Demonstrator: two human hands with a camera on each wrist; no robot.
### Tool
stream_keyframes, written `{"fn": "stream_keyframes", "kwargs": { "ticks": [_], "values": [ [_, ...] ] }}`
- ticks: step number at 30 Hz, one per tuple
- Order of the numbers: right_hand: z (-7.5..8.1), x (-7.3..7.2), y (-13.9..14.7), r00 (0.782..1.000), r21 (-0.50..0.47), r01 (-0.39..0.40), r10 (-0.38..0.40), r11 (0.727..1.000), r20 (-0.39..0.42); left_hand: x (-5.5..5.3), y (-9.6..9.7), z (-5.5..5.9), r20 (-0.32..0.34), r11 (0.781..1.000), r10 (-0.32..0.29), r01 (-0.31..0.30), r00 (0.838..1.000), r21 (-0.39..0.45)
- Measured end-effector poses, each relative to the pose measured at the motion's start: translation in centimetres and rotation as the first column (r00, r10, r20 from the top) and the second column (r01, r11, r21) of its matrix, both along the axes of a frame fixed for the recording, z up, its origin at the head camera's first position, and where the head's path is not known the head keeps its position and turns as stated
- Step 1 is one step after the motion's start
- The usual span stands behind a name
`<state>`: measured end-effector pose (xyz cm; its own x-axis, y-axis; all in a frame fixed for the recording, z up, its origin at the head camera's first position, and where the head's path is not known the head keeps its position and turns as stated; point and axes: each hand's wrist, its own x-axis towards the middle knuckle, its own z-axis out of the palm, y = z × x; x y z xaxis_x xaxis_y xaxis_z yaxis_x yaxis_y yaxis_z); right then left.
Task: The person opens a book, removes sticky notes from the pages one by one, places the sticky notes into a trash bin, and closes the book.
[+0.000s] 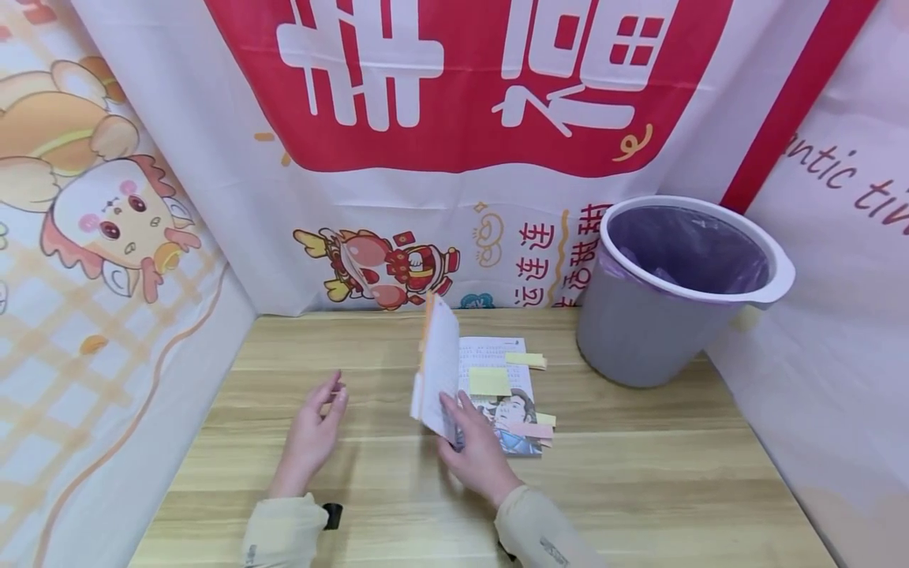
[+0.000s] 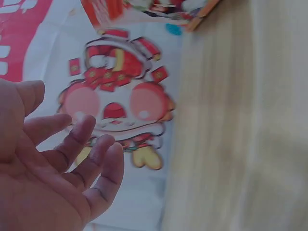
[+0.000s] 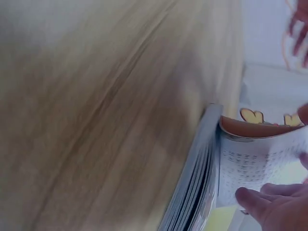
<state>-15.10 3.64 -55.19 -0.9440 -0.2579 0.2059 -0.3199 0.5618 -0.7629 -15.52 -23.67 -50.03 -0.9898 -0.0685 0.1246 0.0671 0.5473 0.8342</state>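
Note:
An open book [image 1: 490, 365] lies on the table, its left part of cover and pages [image 1: 442, 371] raised nearly upright. My right hand [image 1: 477, 454] holds this raised part near its lower edge, with fingers against the printed inner page [image 3: 245, 163]. Yellow and pink sticky notes [image 1: 490, 382] mark the right page, which also carries a drawing of a dark-haired figure. To the left of the book, my left hand [image 1: 319, 422] hovers over the table with nothing in it. Its fingers are loosely bent in the left wrist view.
A grey bin [image 1: 639, 331] with a purple liner stands at the table's back right. Printed curtains [image 1: 398, 189] hang behind the wooden table [image 1: 639, 473] and along both sides.

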Motion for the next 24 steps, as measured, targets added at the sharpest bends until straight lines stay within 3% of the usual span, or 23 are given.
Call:
{"fn": "stream_keyframes", "kwargs": {
  "ticks": [4,10,16,24],
  "values": [
    [-0.7,-0.2,-0.8,0.998,0.23,-0.064,0.064,0.971,0.009,0.0,-0.3,1.2,-0.029,1.0,0.0,0.0,1.0,-0.011],
    [-1.4,-0.2,-1.5,0.992,0.468,-0.117,0.125,0.876,0.014,-0.7,0.0,1.5,-0.022,0.997,-0.024,0.022,0.999,-0.077],
    [-1.5,0.0,-1.6,0.985,0.552,-0.147,0.173,0.821,0.005,-2.3,1.2,0.5,0.052,0.981,-0.082,0.09,0.995,-0.171],
    [-1.8,-0.1,-1.4,0.982,0.598,-0.17,0.189,0.783,0.032,-4.5,3.7,-2.3,0.08,0.938,-0.206,0.22,0.975,-0.269]
  ]
}}
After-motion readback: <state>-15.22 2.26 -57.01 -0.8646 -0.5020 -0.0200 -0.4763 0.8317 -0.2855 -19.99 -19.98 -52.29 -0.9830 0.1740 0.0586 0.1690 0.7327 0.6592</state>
